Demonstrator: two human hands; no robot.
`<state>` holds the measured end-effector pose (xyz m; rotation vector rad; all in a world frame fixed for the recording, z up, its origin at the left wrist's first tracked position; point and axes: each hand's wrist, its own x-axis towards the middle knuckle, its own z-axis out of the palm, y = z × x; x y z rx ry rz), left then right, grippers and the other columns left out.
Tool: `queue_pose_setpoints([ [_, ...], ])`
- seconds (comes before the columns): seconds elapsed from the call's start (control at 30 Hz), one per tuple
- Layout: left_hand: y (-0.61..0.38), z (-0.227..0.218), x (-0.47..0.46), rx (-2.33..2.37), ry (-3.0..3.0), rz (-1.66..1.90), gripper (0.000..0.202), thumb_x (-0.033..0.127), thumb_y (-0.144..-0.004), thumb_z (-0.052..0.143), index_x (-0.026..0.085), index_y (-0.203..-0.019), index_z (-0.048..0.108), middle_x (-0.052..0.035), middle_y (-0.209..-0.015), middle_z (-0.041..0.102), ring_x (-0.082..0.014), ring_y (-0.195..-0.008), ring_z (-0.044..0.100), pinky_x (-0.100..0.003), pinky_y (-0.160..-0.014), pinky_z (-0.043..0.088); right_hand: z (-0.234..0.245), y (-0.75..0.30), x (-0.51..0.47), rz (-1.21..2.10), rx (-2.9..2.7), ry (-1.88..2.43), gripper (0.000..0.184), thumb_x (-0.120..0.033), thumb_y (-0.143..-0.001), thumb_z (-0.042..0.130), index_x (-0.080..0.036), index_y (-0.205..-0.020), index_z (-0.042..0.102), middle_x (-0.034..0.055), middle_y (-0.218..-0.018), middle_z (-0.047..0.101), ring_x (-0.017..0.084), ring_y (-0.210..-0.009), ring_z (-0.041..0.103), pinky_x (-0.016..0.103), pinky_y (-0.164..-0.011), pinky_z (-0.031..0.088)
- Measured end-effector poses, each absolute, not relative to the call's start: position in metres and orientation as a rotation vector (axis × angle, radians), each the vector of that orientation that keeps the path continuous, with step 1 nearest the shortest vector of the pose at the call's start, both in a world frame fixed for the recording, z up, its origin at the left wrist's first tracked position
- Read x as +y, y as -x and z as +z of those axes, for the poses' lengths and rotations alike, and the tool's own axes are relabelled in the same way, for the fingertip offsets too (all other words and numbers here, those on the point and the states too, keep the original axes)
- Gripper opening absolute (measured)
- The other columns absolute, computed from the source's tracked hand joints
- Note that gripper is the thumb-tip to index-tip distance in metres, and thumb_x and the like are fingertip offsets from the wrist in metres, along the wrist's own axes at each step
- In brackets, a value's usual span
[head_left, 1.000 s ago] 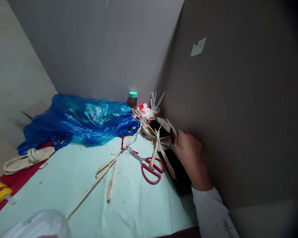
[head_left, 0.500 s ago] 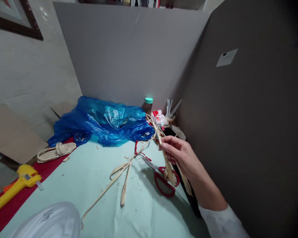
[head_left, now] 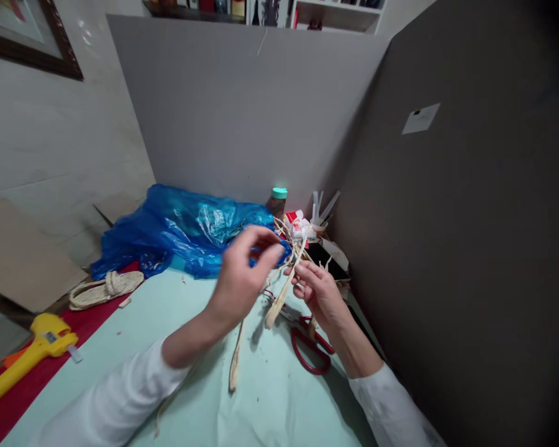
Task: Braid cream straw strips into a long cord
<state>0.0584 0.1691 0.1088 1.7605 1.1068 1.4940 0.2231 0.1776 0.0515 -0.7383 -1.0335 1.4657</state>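
Observation:
A pale, dried fibre strip [head_left: 279,302] hangs slanting from my right hand [head_left: 320,290], pinched between thumb and fingers. My left hand [head_left: 242,273] is raised just left of it, thumb and curved fingers apart, touching nothing I can see. Below my right hand lie red-handled scissors [head_left: 311,359], partly covered by the hand and strips. Another fibre strip [head_left: 235,363] rests on the pale green table cover [head_left: 200,329], its upper part hidden behind my left arm. More loose strips [head_left: 294,251] lie tangled beyond my hands.
A blue plastic bag [head_left: 190,217] fills the back. Behind it stand a green-lidded jar [head_left: 278,200] and a cup of white sticks [head_left: 319,225]. At left are a woven slipper [head_left: 97,295] and a yellow glue gun [head_left: 51,335]. Grey panels [head_left: 261,112] close the back and right.
My left hand has come up from the lower left to near the strip. My right hand has shifted slightly left, and the strip now slants towards the lower left.

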Motion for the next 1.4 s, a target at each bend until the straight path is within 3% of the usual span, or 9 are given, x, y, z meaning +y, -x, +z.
queue_pose_setpoints([
  [0.1,-0.063,0.081,0.181,1.039,-1.725,1.047,0.024,0.032,-0.069,0.072,0.014,-0.084,0.067,-0.003,-0.078,0.067,-0.0165,-0.072,0.061,-0.027,-0.067,0.049,0.052,-0.219,0.173,1.337,-1.088,0.811,0.018,-0.033,-0.075,0.072,-0.017,-0.082,0.067,0.0011,-0.077,0.062,0.008,-0.061,0.05,0.019,-0.051,0.039],
  [0.23,-0.067,0.054,0.195,0.911,-1.555,0.89,0.017,0.028,-0.07,0.066,0.012,-0.066,0.063,-0.0016,-0.063,0.062,-0.0123,-0.058,0.056,-0.023,-0.057,0.045,0.05,-0.22,0.172,1.116,-1.211,0.957,0.02,-0.036,-0.078,0.068,-0.017,-0.08,0.065,-0.0011,-0.071,0.059,0.008,-0.054,0.047,0.022,-0.051,0.038],
  [0.43,-0.074,0.053,0.191,0.95,-1.374,0.895,0.025,0.036,-0.071,0.064,0.012,-0.075,0.066,-0.0042,-0.071,0.064,-0.0148,-0.056,0.058,-0.026,-0.049,0.048,0.041,-0.223,0.177,1.005,-1.278,0.987,0.021,-0.039,-0.082,0.062,-0.018,-0.08,0.059,-0.0017,-0.071,0.055,0.01,-0.056,0.049,0.022,-0.05,0.04],
  [0.53,-0.076,0.051,0.19,0.987,-1.374,0.951,0.021,0.032,-0.068,0.064,0.012,-0.073,0.068,-0.0045,-0.076,0.066,-0.0157,-0.061,0.058,-0.028,-0.053,0.049,0.037,-0.222,0.178,0.932,-1.37,1.004,0.019,-0.037,-0.081,0.063,-0.019,-0.081,0.058,-0.0006,-0.073,0.056,0.011,-0.061,0.05,0.023,-0.052,0.041],
  [0.63,-0.073,0.047,0.194,1.07,-1.51,0.995,0.018,0.03,-0.067,0.066,0.012,-0.066,0.069,-0.0023,-0.066,0.063,-0.0148,-0.063,0.055,-0.026,-0.06,0.045,0.036,-0.223,0.177,0.87,-1.456,1.045,0.017,-0.036,-0.082,0.062,-0.019,-0.082,0.06,0.0,-0.072,0.057,0.013,-0.062,0.05,0.025,-0.055,0.042],
  [0.87,-0.066,0.044,0.201,1.011,-1.388,1.011,0.023,0.035,-0.067,0.068,0.012,-0.068,0.067,-0.0013,-0.066,0.061,-0.0126,-0.063,0.05,-0.024,-0.061,0.038,0.036,-0.229,0.183,1.091,-1.408,0.951,0.019,-0.036,-0.078,0.064,-0.018,-0.082,0.061,0.0004,-0.076,0.058,0.012,-0.062,0.049,0.026,-0.058,0.04],
  [1.03,-0.068,0.046,0.2,0.942,-1.201,0.997,0.027,0.037,-0.064,0.072,0.013,-0.073,0.063,-0.0009,-0.068,0.06,-0.0127,-0.062,0.051,-0.024,-0.059,0.038,0.032,-0.231,0.186,1.103,-1.313,0.978,0.02,-0.036,-0.075,0.067,-0.017,-0.078,0.062,-0.0019,-0.066,0.053,0.011,-0.058,0.046,0.026,-0.057,0.035],
  [1.4,-0.07,0.051,0.196,0.982,-1.596,0.869,0.023,0.036,-0.073,0.063,0.014,-0.073,0.058,0.0019,-0.07,0.054,-0.011,-0.063,0.046,-0.023,-0.059,0.035,0.025,-0.235,0.189,1.032,-1.157,0.933,0.018,-0.036,-0.08,0.063,-0.019,-0.076,0.057,-0.0014,-0.072,0.051,0.011,-0.064,0.045,0.024,-0.061,0.038],
])
